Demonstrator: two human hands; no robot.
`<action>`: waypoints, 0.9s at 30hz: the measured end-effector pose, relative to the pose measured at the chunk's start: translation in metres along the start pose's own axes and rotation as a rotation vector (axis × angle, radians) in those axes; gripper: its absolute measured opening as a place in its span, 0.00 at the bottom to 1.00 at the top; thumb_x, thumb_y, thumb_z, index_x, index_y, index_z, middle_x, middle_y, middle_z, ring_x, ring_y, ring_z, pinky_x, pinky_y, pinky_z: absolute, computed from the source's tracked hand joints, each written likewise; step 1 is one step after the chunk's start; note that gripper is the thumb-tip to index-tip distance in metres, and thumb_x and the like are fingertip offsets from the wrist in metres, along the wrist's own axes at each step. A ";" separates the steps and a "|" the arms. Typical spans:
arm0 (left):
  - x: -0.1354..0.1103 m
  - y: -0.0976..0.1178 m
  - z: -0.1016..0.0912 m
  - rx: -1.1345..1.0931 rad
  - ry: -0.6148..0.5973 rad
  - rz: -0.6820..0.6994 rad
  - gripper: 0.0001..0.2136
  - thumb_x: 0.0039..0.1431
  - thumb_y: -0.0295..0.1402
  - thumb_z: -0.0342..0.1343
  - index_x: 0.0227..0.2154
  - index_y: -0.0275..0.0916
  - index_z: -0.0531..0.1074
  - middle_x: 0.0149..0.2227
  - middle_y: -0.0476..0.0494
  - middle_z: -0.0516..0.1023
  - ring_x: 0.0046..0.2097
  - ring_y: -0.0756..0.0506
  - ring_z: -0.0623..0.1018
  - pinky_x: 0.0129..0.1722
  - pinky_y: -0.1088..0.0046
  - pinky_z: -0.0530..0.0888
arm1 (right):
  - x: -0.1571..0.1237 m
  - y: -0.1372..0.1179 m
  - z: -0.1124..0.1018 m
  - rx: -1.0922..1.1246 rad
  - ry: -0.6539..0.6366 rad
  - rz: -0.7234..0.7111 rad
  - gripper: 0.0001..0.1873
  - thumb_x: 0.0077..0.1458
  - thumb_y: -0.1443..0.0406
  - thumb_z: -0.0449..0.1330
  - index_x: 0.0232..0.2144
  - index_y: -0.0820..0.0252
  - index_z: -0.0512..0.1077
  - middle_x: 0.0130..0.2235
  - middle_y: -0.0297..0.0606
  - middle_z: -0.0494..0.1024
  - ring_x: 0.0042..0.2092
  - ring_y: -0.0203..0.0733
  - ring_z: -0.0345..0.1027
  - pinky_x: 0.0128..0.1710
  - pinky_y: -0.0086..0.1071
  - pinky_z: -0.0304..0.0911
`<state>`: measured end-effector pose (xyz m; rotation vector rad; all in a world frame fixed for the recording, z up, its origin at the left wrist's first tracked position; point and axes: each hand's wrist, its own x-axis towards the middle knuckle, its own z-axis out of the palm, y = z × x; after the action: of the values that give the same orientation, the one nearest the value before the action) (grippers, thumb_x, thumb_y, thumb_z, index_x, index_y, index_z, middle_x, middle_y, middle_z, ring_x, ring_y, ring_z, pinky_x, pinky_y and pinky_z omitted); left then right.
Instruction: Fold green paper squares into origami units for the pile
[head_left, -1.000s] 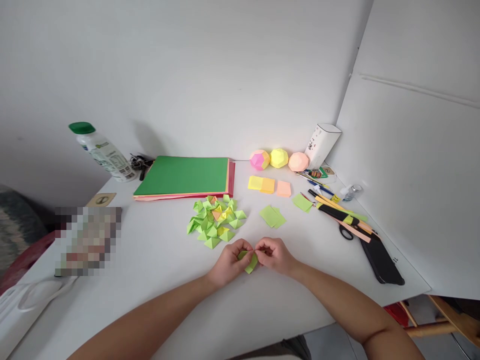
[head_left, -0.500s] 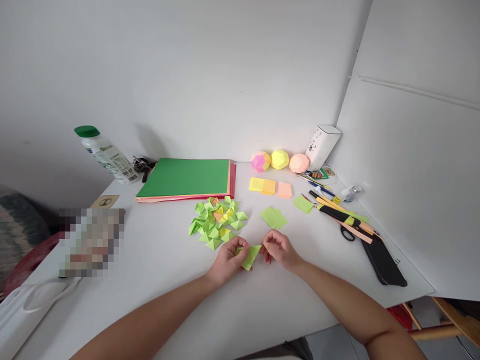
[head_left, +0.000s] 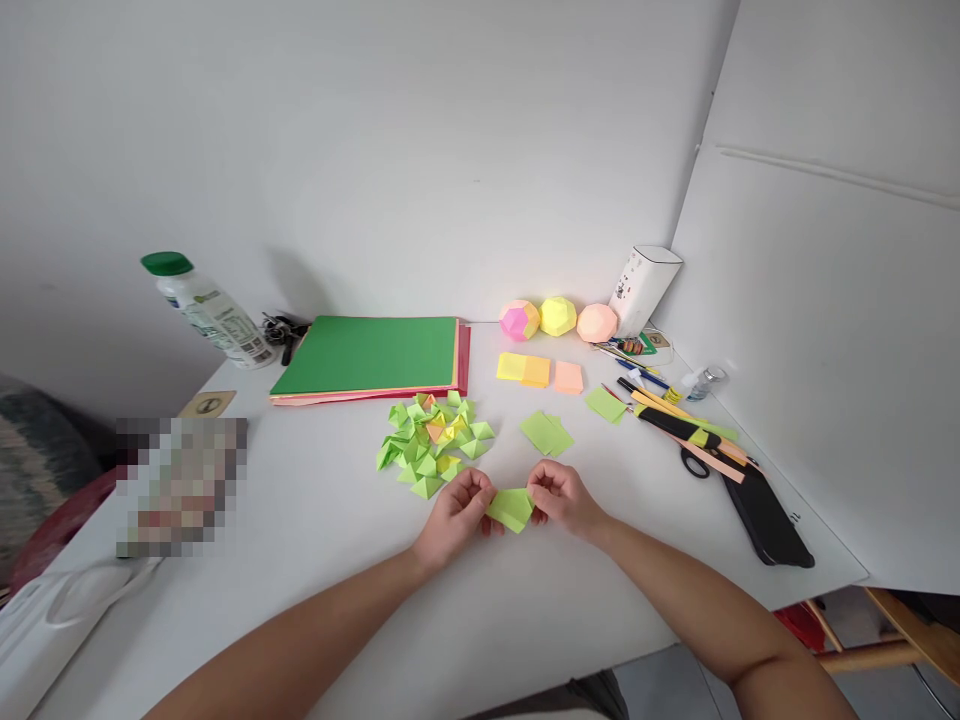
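Note:
A light-green piece of paper (head_left: pixel 511 509) with crease lines is stretched between my two hands, just above the white table. My left hand (head_left: pixel 459 510) pinches its left end between thumb and fingers. At the right corner, my right hand (head_left: pixel 564 497) has thumb and fingertips closed on it. Beyond my left hand lies a pile of small folded green paper pieces (head_left: pixel 427 445), with a few yellow and orange ones among them. Flat green paper squares (head_left: pixel 546 433) rest beyond the gap between my hands, and another green sheet (head_left: pixel 605 405) is farther right.
Green-topped coloured sheets (head_left: pixel 375 352) are stacked at the back left, near a bottle (head_left: pixel 214 315). Three paper balls (head_left: pixel 558 316) line the wall behind yellow, orange and pink notes (head_left: pixel 523 369). Rightward are scissors (head_left: pixel 694 462), a utility knife (head_left: pixel 667 424) and a black phone (head_left: pixel 769 515).
My right hand has closed on the paper's right corner, where it was just apart from it. The paper has turned and now spans both hands.

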<state>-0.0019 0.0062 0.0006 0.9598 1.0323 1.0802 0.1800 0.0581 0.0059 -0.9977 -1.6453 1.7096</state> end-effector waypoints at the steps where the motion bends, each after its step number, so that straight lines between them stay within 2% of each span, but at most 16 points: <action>1: 0.000 0.000 0.000 -0.007 -0.018 0.006 0.14 0.54 0.45 0.52 0.30 0.40 0.59 0.20 0.52 0.70 0.22 0.49 0.73 0.22 0.74 0.66 | 0.000 0.000 0.000 0.003 0.002 -0.003 0.07 0.50 0.63 0.55 0.24 0.60 0.62 0.20 0.28 0.66 0.20 0.32 0.63 0.20 0.26 0.60; 4: 0.000 -0.002 0.000 0.052 -0.077 0.008 0.14 0.53 0.44 0.54 0.32 0.39 0.61 0.23 0.52 0.70 0.22 0.52 0.70 0.22 0.76 0.65 | 0.001 0.001 0.001 -0.022 -0.017 -0.015 0.08 0.50 0.63 0.56 0.24 0.60 0.62 0.20 0.28 0.66 0.21 0.32 0.63 0.21 0.27 0.61; 9: 0.001 -0.004 0.001 0.144 -0.047 -0.020 0.15 0.54 0.46 0.52 0.28 0.38 0.61 0.16 0.57 0.63 0.16 0.56 0.61 0.16 0.80 0.56 | 0.000 0.001 0.003 -0.020 -0.025 -0.004 0.07 0.50 0.63 0.56 0.24 0.60 0.63 0.20 0.29 0.68 0.20 0.32 0.63 0.20 0.26 0.59; 14: 0.000 -0.002 0.001 0.050 -0.021 -0.031 0.17 0.53 0.49 0.52 0.28 0.40 0.57 0.16 0.58 0.65 0.15 0.54 0.65 0.17 0.78 0.59 | 0.001 0.001 0.001 0.122 0.051 -0.021 0.08 0.52 0.63 0.54 0.25 0.59 0.60 0.21 0.30 0.69 0.19 0.32 0.63 0.18 0.27 0.58; 17: 0.001 -0.003 0.001 0.045 -0.006 -0.030 0.16 0.54 0.49 0.50 0.29 0.41 0.56 0.15 0.58 0.65 0.15 0.53 0.66 0.16 0.79 0.57 | 0.002 0.001 0.000 0.181 0.031 -0.035 0.09 0.54 0.61 0.53 0.26 0.59 0.58 0.24 0.31 0.71 0.20 0.32 0.63 0.19 0.27 0.59; 21: 0.001 -0.001 0.002 0.061 -0.027 -0.021 0.16 0.55 0.48 0.49 0.29 0.41 0.56 0.16 0.57 0.67 0.16 0.53 0.66 0.17 0.79 0.57 | 0.003 0.002 0.001 0.125 -0.042 0.009 0.12 0.53 0.58 0.57 0.32 0.59 0.60 0.25 0.29 0.70 0.22 0.32 0.64 0.22 0.27 0.61; 27: -0.002 0.005 -0.002 0.033 -0.101 -0.025 0.16 0.59 0.48 0.41 0.30 0.40 0.61 0.18 0.52 0.69 0.21 0.49 0.68 0.24 0.74 0.63 | 0.004 0.006 0.000 0.043 -0.054 0.026 0.15 0.50 0.55 0.59 0.28 0.61 0.63 0.26 0.32 0.71 0.22 0.31 0.64 0.23 0.27 0.61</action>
<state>-0.0053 0.0057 0.0049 1.0160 0.9792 0.9868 0.1780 0.0605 -0.0004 -0.9644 -1.6290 1.7961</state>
